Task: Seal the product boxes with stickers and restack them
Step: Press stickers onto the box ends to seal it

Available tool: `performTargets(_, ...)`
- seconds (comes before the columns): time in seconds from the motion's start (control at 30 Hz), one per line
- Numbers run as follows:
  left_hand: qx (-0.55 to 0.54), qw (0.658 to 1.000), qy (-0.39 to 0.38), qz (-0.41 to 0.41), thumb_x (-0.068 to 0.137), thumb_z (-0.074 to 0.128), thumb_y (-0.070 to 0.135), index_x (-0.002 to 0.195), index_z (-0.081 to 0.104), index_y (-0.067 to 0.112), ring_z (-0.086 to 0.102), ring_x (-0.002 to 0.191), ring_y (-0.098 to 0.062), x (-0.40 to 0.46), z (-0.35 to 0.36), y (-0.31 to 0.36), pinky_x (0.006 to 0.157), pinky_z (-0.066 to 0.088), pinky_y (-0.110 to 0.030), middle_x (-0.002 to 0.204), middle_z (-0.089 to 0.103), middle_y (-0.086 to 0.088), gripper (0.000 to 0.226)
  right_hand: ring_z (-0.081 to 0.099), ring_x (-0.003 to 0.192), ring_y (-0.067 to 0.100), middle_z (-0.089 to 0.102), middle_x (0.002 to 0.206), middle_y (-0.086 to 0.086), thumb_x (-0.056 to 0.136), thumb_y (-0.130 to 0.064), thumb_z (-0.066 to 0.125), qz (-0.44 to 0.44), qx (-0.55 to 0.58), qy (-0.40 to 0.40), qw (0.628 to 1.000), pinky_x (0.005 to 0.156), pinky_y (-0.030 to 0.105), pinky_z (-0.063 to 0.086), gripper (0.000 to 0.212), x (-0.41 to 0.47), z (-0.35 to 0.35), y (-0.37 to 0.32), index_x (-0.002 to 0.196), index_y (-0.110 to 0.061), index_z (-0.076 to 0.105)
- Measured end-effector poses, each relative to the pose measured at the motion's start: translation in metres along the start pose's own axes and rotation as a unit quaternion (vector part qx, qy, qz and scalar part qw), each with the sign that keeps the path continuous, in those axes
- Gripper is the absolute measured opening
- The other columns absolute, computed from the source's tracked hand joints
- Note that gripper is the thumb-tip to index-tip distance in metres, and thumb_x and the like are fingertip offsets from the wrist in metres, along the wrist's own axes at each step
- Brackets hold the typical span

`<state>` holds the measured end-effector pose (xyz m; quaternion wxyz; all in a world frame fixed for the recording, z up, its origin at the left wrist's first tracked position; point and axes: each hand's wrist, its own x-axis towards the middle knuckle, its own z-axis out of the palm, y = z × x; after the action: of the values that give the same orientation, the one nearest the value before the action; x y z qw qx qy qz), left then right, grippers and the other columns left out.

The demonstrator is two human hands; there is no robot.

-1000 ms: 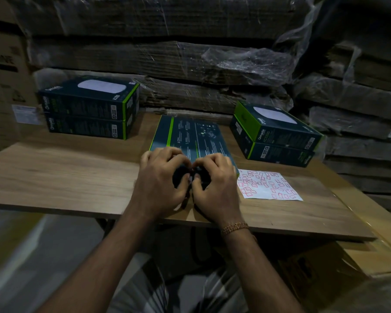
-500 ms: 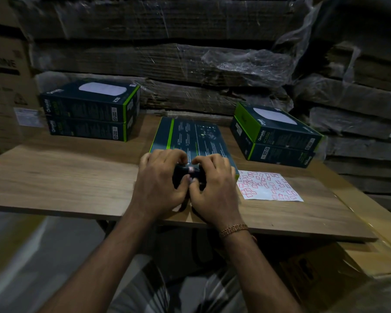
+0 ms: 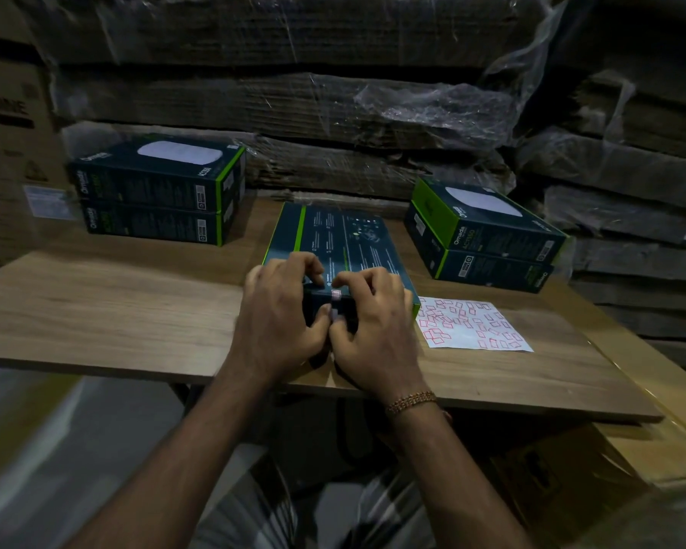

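Note:
A dark product box [image 3: 339,239] with a green stripe lies flat in the middle of the wooden table [image 3: 107,311], printed back facing up. My left hand [image 3: 280,311] and my right hand [image 3: 369,326] grip its near end, fingers curled over the top edge and thumbs on the front face. A small pale sticker [image 3: 336,295] sits across the box's near top edge between my two hands, and both thumbs press just below it. A white sticker sheet [image 3: 468,324] with red-outlined stickers lies on the table to the right of my right hand.
A stack of two boxes [image 3: 155,192] stands at the back left, another stack of two boxes [image 3: 488,239] at the back right. Wrapped cardboard bundles [image 3: 333,112] rise behind the table. The table's near edge runs just below my wrists.
The sticker now shows on the box's near edge between my hands. My fingers have shifted slightly on the box end; the box and stacks stay where they were.

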<state>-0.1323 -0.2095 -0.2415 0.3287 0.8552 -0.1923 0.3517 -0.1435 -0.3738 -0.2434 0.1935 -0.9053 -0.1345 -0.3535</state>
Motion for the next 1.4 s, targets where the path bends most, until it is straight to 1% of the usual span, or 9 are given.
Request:
performTargets(0.1,0.002,1.0,0.003,0.005,0.079,0.081,0.026,0.119,0.052,0.026,0.051,0.103,-0.011,0.0,0.001,0.0,0.107,0.042,-0.048,0.107,0.05,0.02,0.049,0.044,0.108,0.019,0.047,0.114,-0.002,0.085,-0.035,0.062,-0.003,-0.007,-0.005,1.0,0.092,0.038,0.035,0.037,0.0,-0.001,0.0,0.121,-0.028,0.063)
performTargets(0.37,0.006,1.0,-0.001,0.005,0.079,0.081,0.028,0.122,0.052,0.026,0.054,0.106,-0.015,0.001,0.002,-0.003,0.109,0.041,-0.048,0.109,0.053,0.017,0.052,0.043,0.112,0.02,0.044,0.118,-0.002,0.084,-0.036,0.062,0.0,-0.017,-0.02,1.0,0.096,0.039,0.034,0.049,0.001,0.001,0.0,0.132,-0.029,0.062)
performTargets(0.57,0.004,1.0,0.0,0.004,0.078,0.082,0.028,0.124,0.051,0.027,0.054,0.107,-0.014,0.001,0.003,-0.004,0.109,0.04,-0.048,0.109,0.054,0.018,0.055,0.044,0.109,0.019,0.047,0.116,-0.002,0.082,-0.034,0.062,0.0,0.013,-0.005,1.0,0.094,0.038,0.034,0.039,0.0,0.0,0.002,0.12,-0.027,0.062)
performTargets(0.67,0.002,1.0,0.0,0.006,0.079,0.081,0.029,0.124,0.051,0.027,0.053,0.107,-0.012,0.001,0.003,-0.004,0.109,0.038,-0.044,0.11,0.053,0.019,0.055,0.045,0.11,0.02,0.046,0.116,-0.001,0.083,-0.034,0.063,-0.006,-0.002,-0.008,1.0,0.094,0.037,0.032,0.042,0.001,0.001,0.002,0.125,-0.029,0.063)
performTargets(0.77,0.001,1.0,0.004,0.008,0.079,0.081,0.03,0.125,0.051,0.027,0.053,0.107,-0.011,0.001,0.004,-0.004,0.109,0.038,-0.045,0.111,0.055,0.019,0.055,0.044,0.112,0.02,0.045,0.117,-0.002,0.084,-0.034,0.064,-0.008,-0.003,-0.015,1.0,0.095,0.035,0.03,0.046,0.001,0.002,0.002,0.13,-0.03,0.064)
performTargets(0.87,0.004,1.0,0.008,0.006,0.083,0.081,0.035,0.127,0.05,0.027,0.054,0.108,-0.012,0.0,0.005,-0.004,0.11,0.038,-0.044,0.111,0.057,0.016,0.054,0.045,0.113,0.017,0.047,0.118,-0.006,0.086,-0.036,0.062,0.011,0.034,-0.013,0.999,0.096,0.036,0.034,0.046,0.001,0.002,0.005,0.132,-0.031,0.064)
performTargets(1.03,0.009,1.0,0.029,-0.002,0.089,0.078,0.043,0.13,0.05,0.025,0.053,0.104,-0.009,0.003,0.008,-0.005,0.11,0.036,-0.041,0.108,0.059,0.014,0.052,0.054,0.103,0.011,0.061,0.108,-0.014,0.094,-0.033,0.069,0.049,0.129,0.048,0.989,0.091,0.04,0.048,0.031,0.005,0.005,0.006,0.124,-0.028,0.064)
performTargets(1.17,0.015,0.999,0.038,-0.012,0.088,0.079,0.043,0.136,0.047,0.023,0.054,0.104,-0.009,0.004,0.01,-0.004,0.111,0.037,-0.042,0.109,0.06,0.012,0.06,0.056,0.103,0.011,0.063,0.107,-0.014,0.092,-0.033,0.07,0.053,0.121,0.057,0.99,0.09,0.042,0.051,0.026,0.007,0.009,0.008,0.117,-0.027,0.064)
performTargets(1.4,0.014,0.999,0.033,-0.017,0.086,0.079,0.039,0.137,0.046,0.026,0.053,0.104,-0.009,0.005,0.011,-0.005,0.111,0.034,-0.04,0.108,0.059,0.014,0.062,0.056,0.102,0.011,0.064,0.105,-0.014,0.089,-0.03,0.07,0.05,0.123,0.066,0.989,0.09,0.043,0.052,0.022,0.007,0.009,0.006,0.11,-0.027,0.065)
